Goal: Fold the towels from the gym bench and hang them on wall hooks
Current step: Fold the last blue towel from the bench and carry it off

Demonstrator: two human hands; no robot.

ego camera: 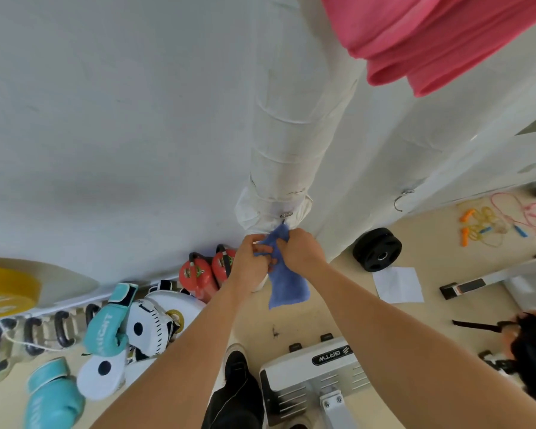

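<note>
A folded blue towel hangs against the white wall, its top corner right at a metal hook on a wrapped white pipe. My left hand pinches the towel's upper left edge. My right hand grips the bunched top just below the hook. A pink towel hangs higher up at the top right. A second, bare metal hook sits on the wall further right.
Two red fire extinguishers stand at the wall's foot. Teal boxing gloves, white pads and kettlebells lie at the left. A black weight plate, skipping ropes, white paper and a grey machine are on the floor at the right.
</note>
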